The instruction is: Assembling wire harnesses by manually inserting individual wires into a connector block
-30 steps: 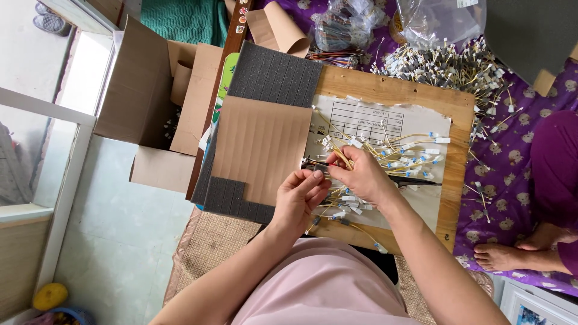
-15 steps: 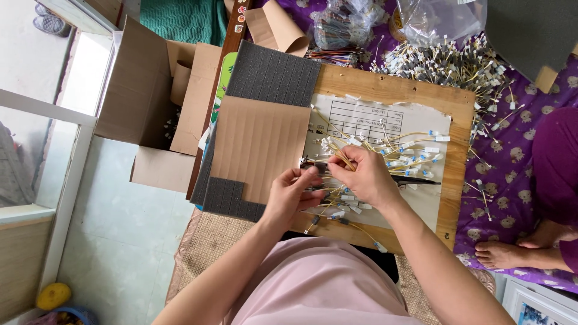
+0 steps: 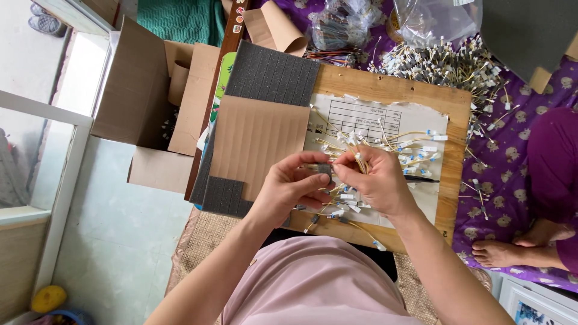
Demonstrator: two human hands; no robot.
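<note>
Head view: both hands meet over the wooden board [image 3: 385,90], just below its middle. The left hand [image 3: 289,186] pinches a small dark connector [image 3: 323,171] between thumb and fingertips. The right hand [image 3: 376,180] has its fingers closed on thin yellow wires [image 3: 355,157] and brings their ends up against the connector. The step in hand looks like fitting a wire end into the connector; the next move would call for lining the tip up with its slot and pressing it home while the left hand keeps the connector steady.

More loose wires with white and blue tips lie on the board around the hands, on a torn white sheet [image 3: 367,114] with a printed grid. Left of the board lie a brown cardboard panel [image 3: 259,141] and dark grey foam [image 3: 271,72]. Further left stands an open brown box [image 3: 138,90]. Above the board sit a heap of finished wires [image 3: 445,63] and clear plastic bags [image 3: 439,18]. Right of the board, on purple cloth [image 3: 500,162], another person's foot [image 3: 497,253] rests.
</note>
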